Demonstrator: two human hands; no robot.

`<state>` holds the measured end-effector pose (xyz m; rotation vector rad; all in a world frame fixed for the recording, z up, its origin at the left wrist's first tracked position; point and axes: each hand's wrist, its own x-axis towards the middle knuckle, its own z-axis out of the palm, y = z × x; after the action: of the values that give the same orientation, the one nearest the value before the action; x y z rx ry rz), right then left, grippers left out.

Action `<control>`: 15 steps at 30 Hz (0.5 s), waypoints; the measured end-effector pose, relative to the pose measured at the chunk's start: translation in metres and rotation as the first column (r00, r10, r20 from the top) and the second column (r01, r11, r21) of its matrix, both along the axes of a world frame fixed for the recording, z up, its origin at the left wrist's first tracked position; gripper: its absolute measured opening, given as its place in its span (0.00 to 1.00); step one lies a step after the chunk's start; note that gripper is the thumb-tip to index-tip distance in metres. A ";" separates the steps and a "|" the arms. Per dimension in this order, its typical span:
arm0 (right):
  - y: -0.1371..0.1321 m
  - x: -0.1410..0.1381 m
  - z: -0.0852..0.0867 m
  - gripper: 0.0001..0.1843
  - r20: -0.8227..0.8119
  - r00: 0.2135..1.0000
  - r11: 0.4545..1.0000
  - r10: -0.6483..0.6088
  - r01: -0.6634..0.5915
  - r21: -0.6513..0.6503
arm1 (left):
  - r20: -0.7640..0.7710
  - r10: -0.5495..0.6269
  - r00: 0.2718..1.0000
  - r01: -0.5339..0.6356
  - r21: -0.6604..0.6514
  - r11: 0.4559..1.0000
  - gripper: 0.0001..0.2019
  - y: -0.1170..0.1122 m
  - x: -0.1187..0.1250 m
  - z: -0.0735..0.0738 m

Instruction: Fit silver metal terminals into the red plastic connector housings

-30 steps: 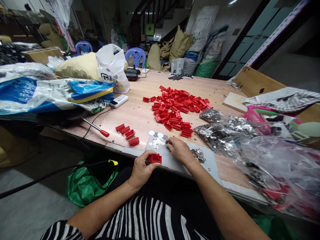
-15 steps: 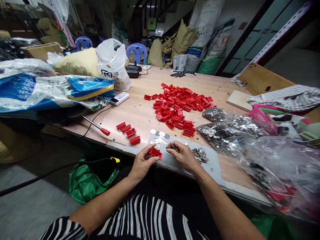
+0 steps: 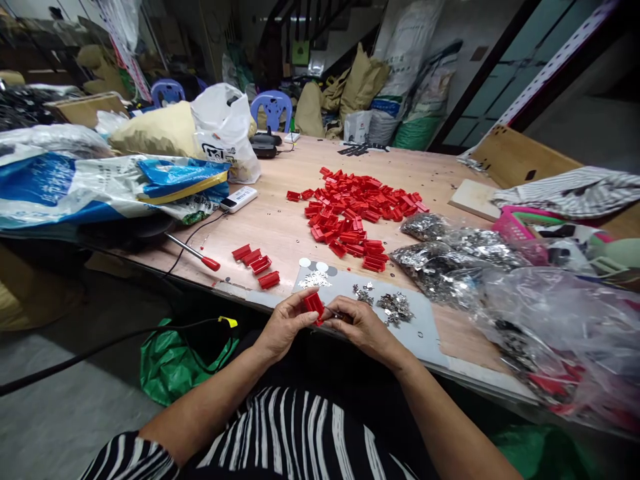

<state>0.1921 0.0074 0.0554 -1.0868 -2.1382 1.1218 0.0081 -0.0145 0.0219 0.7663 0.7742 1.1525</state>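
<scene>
My left hand (image 3: 285,325) is closed round a small red plastic housing (image 3: 314,304), held at the near table edge. My right hand (image 3: 361,325) meets it from the right, fingers pinched on a small metal piece that I can barely make out, pressed against the housing. Both hands hover over a grey mat (image 3: 425,327) that carries little heaps of silver metal clips (image 3: 395,307) and finer silver bits (image 3: 314,281). A big pile of red housings (image 3: 356,213) lies farther out on the wooden table (image 3: 280,227). Several red housings (image 3: 256,265) sit in a short row to the left.
Clear bags of metal parts (image 3: 445,260) lie on the right, with a pink basket (image 3: 520,230) behind. A red-handled tool (image 3: 196,255), a white remote (image 3: 239,199) and blue-white sacks (image 3: 100,187) are on the left. A green bag (image 3: 175,363) sits on the floor.
My right hand left the silver bits on the mat with a small piece and came back to the red housing. My left hand turned the housing and lifted it slightly.
</scene>
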 end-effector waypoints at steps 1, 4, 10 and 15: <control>-0.001 0.001 -0.001 0.06 -0.010 1.000 0.999 -0.011 0.010 -0.032 | -0.006 -0.017 1.000 0.017 0.007 1.000 0.26 0.000 0.000 0.000; -0.003 0.004 -0.005 0.09 -0.049 0.995 0.991 -0.086 0.080 -0.110 | -0.024 -0.047 0.999 0.048 0.033 0.998 0.26 0.001 0.001 -0.001; -0.012 0.008 -0.008 0.11 0.035 0.986 0.984 -0.162 0.159 0.081 | -0.236 -0.011 0.972 0.058 0.194 0.979 0.23 0.004 -0.004 -0.009; -0.016 0.006 -0.018 0.15 0.176 0.965 0.961 -0.196 0.153 0.231 | -0.610 0.212 0.763 0.105 0.441 0.891 0.18 0.009 -0.011 -0.011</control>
<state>0.1979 -0.0089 0.0378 -1.2996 -2.1997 0.7075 -0.0026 -0.0053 0.0106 1.6079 1.1188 1.1365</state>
